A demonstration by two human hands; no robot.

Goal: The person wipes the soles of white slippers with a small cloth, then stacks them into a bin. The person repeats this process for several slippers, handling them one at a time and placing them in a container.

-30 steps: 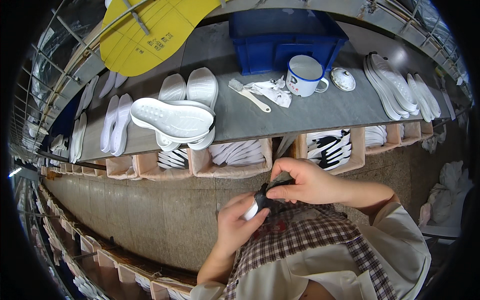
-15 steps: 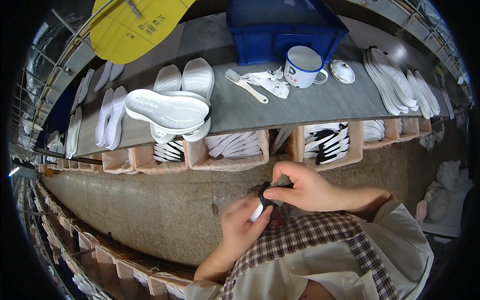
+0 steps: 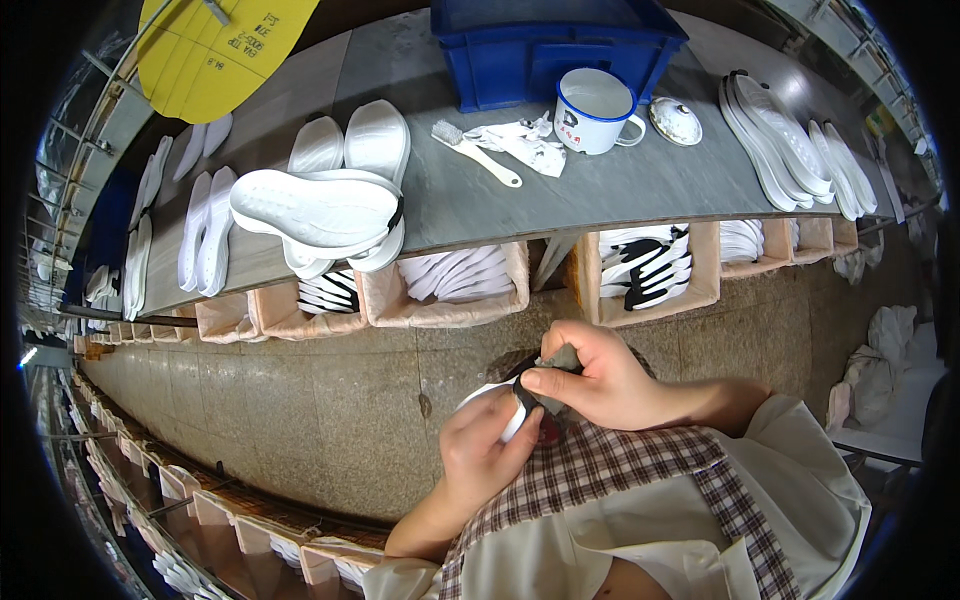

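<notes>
Lower centre, left hand (image 3: 478, 445) curled closed round a white, black-ended piece (image 3: 516, 421), right hand (image 3: 605, 375) pinching a grey scrap (image 3: 560, 359) near that black end, probably best worked with firm bracing, light pressure; white soles (image 3: 315, 212) beyond, upper left, on the surface (image 3: 455, 205).

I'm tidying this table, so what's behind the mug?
The blue bin stands behind the mug. The mug covers part of the bin's front, so anything there can't be seen.

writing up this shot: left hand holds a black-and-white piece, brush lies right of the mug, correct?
The brush is on the wrong side: the head view shows it left of the mug. The left hand does hold a black-and-white piece.
</notes>
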